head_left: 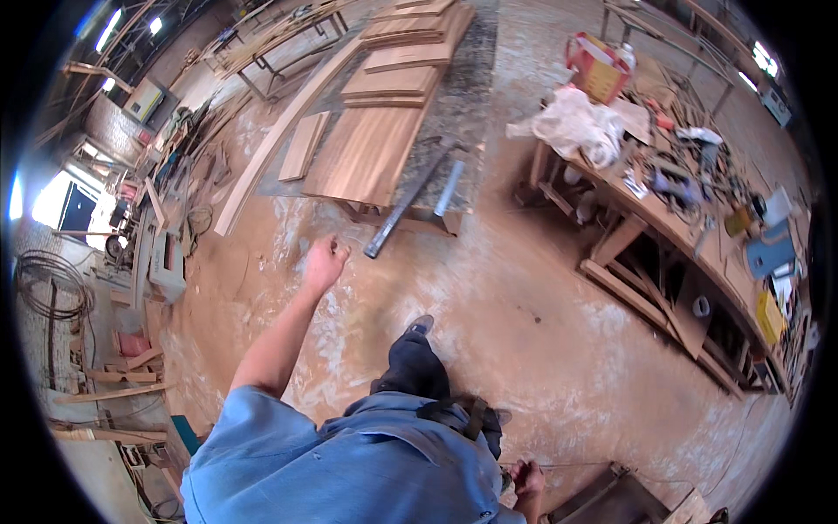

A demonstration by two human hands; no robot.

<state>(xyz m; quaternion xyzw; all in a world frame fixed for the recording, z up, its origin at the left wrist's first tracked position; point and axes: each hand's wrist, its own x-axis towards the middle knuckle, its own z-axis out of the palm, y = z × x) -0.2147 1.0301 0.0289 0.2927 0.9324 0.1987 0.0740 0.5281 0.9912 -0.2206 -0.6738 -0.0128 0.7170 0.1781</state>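
Observation:
My left hand (pixel 326 263) is in the air with fingers loosely curled and nothing visible in it, short of a table stacked with wooden boards (pixel 359 160). On that table a long dark metal bar (pixel 397 216) projects past the near edge, beside a pale blue bar (pixel 449 189). A long narrow plank (pixel 257 179) runs along the boards' left. My right hand (pixel 525 478) is low at my right side, fingers curled; what they hold, if anything, is hidden.
A cluttered workbench (pixel 642 240) on the right holds white cloth (pixel 578 127), a red box (pixel 598 68) and tools. Coiled cable (pixel 54 286), timber and machinery line the left wall. Dusty concrete floor (pixel 532 349) lies between. A dark object (pixel 602 498) is at lower right.

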